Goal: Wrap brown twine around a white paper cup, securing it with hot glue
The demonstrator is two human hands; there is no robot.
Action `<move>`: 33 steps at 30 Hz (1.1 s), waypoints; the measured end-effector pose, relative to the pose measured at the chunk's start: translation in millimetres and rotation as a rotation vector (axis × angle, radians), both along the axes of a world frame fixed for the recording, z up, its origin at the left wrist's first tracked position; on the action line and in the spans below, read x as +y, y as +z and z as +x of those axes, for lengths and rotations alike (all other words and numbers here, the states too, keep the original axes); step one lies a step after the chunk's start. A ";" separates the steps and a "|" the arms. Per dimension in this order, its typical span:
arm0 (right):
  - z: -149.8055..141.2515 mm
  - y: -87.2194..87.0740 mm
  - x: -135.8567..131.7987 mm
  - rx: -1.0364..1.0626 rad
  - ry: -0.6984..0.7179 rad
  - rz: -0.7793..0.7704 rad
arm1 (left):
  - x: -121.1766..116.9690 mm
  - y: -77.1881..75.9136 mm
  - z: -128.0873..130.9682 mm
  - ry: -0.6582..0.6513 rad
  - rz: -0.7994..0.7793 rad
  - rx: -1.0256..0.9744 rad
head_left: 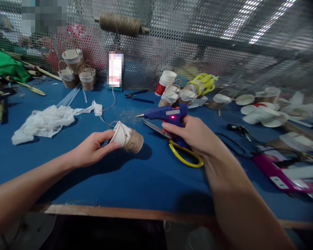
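A blue table (99, 187) is holding lots of things, and a brown edge (94, 210) is running along its front. White cloth (47, 123) is lying in a heap on the left. Clear sticks (70, 95) are lying behind it. Pliers (141, 98) are resting near the back. Scissors (184, 159) are lying nearer the front. A purple pack (271, 168) is lying on the right.

Over the bench (143, 189), your left hand (95, 147) and your right hand (195, 130) are bare, and so are your left forearm (36, 185) and right forearm (237, 184), each smooth and narrowing toward its hand. Below the bench's near edge, what looks like your clothing (106, 232) shows near-black, too dim to tell its cut.
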State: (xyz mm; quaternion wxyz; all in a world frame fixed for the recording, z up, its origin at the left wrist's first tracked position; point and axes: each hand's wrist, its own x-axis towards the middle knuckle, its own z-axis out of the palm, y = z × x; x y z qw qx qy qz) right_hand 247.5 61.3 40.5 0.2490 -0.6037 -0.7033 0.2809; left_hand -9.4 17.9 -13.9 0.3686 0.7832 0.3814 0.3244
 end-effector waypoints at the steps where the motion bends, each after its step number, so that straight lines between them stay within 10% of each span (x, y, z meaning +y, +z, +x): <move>1: 2.6 -3.8 7.9 -0.093 -0.069 0.058 | 0.3 -0.4 0.2 -0.004 -0.017 -0.021; 10: 21.2 -39.3 64.3 -0.442 -0.264 0.002 | -1.5 2.3 4.2 -0.029 -0.094 -0.063; 16: 6.5 -32.6 50.6 -0.430 -0.256 0.142 | -7.0 5.6 7.5 -0.085 -0.062 0.021; 20: -31.8 -18.1 18.3 -0.223 0.140 0.114 | -10.0 6.5 7.7 -0.133 -0.006 0.039; 24: -64.9 -11.8 -5.1 0.272 0.627 -0.231 | -11.3 6.1 8.3 -0.180 0.050 0.081; 33: -59.7 -14.2 -17.3 0.735 0.337 -0.283 | -12.1 6.5 9.0 -0.132 -0.202 -0.047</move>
